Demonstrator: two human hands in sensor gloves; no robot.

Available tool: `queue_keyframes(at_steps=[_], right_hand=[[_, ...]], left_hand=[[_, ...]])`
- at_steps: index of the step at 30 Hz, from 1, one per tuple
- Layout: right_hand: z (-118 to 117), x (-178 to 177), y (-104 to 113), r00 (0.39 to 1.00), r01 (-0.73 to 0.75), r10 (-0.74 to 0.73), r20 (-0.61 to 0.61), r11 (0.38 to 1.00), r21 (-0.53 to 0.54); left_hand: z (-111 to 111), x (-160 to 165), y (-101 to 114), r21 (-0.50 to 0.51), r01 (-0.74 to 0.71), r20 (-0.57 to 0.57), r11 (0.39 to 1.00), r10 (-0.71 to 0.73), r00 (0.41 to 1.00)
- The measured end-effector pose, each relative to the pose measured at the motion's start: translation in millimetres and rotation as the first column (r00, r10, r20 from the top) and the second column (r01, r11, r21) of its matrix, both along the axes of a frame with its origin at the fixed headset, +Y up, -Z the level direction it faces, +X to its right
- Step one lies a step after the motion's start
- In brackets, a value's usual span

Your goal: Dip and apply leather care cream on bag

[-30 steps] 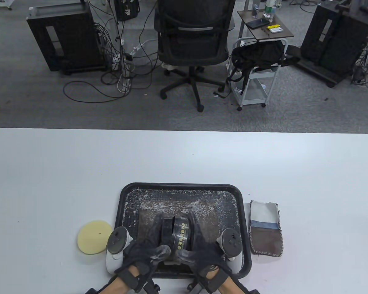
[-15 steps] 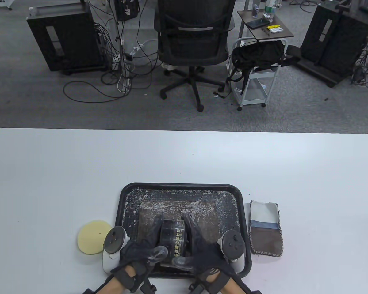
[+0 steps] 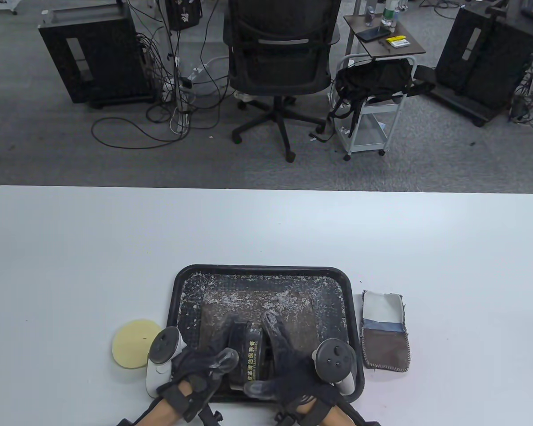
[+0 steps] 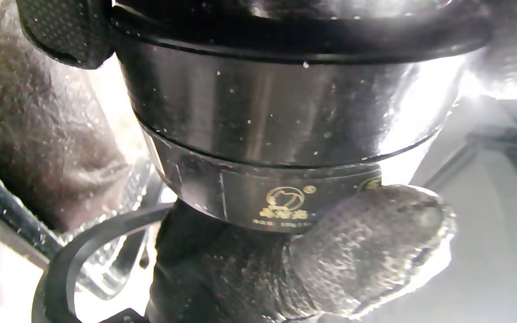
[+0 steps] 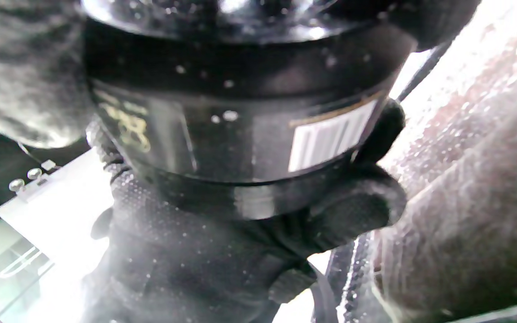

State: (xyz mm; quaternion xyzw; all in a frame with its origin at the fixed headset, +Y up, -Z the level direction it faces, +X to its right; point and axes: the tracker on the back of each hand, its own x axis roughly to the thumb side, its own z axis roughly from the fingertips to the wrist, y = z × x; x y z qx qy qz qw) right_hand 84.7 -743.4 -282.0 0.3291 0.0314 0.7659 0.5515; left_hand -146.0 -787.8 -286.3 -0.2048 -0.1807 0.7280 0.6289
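Both hands have drawn the cream jar (image 3: 252, 355) nearer the body since a second ago.
Left hand (image 3: 200, 361) and right hand (image 3: 288, 364) grip the jar from either side, over the tray (image 3: 180, 284); a yellow sponge (image 3: 131, 344) lies just outside the left hand, a leather pouch (image 3: 384, 330) outside the right.

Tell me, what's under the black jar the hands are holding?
Under the jar lies a brown leather piece in the black tray, speckled with white bits. Both hands cover the part right below.
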Motion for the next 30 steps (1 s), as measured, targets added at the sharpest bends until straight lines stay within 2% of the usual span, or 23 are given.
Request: queue_keyframes(at_steps=[9, 12, 18, 20, 22, 24, 25, 27, 28, 30], right_hand=[[3.5, -5.0, 2.8, 0.997, -0.079, 0.081, -0.013, 0.994, 0.078], [8.8, -9.5, 9.6, 0.985, -0.168, 0.171, 0.001, 0.968, 0.189], [13.0, -12.0, 11.7, 0.981, -0.193, 0.195, 0.015, 0.950, 0.247], [11.5, -11.5, 9.7, 0.983, -0.181, 0.182, 0.020, 0.958, 0.222], [6.2, -9.0, 3.3, 0.993, -0.121, 0.119, 0.023, 0.983, 0.134], [1.2, -6.7, -5.3, 1.000, -0.008, 0.008, 0.009, 1.000, -0.021], [-1.3, -5.1, -10.5, 0.999, 0.050, -0.049, 0.015, 0.993, -0.105], [-3.7, -4.1, -16.0, 0.992, 0.125, -0.124, 0.021, 0.971, -0.206], [-4.8, -3.4, -18.9, 0.986, 0.168, -0.165, 0.034, 0.951, -0.260], [-5.4, -3.1, -22.7, 0.973, 0.230, -0.224, 0.058, 0.909, -0.349]], left_hand=[[-0.2, -2.4, -9.5, -0.128, -0.017, 0.037, 0.992, 0.022, 0.999], [0.3, -2.9, -12.7, -0.214, -0.055, 0.077, 0.975, 0.073, 0.994], [0.5, -3.9, -14.0, -0.223, -0.058, 0.109, 0.973, 0.084, 0.990], [0.9, -3.7, -13.9, -0.215, -0.058, 0.114, 0.975, 0.084, 0.990], [0.7, -2.8, -11.8, -0.147, -0.058, 0.111, 0.987, 0.075, 0.991], [0.0, -3.0, -6.1, -0.040, 0.001, 0.084, 0.999, 0.003, 0.996], [-0.7, -2.7, -1.5, 0.036, 0.033, 0.066, 0.999, -0.036, 0.997], [-1.1, -3.0, 5.8, 0.160, 0.101, 0.029, 0.982, -0.107, 0.994], [-1.1, -2.5, 10.6, 0.245, 0.134, 0.000, 0.960, -0.138, 0.990], [0.5, -2.1, 16.7, 0.337, 0.187, -0.049, 0.923, -0.181, 0.982]])
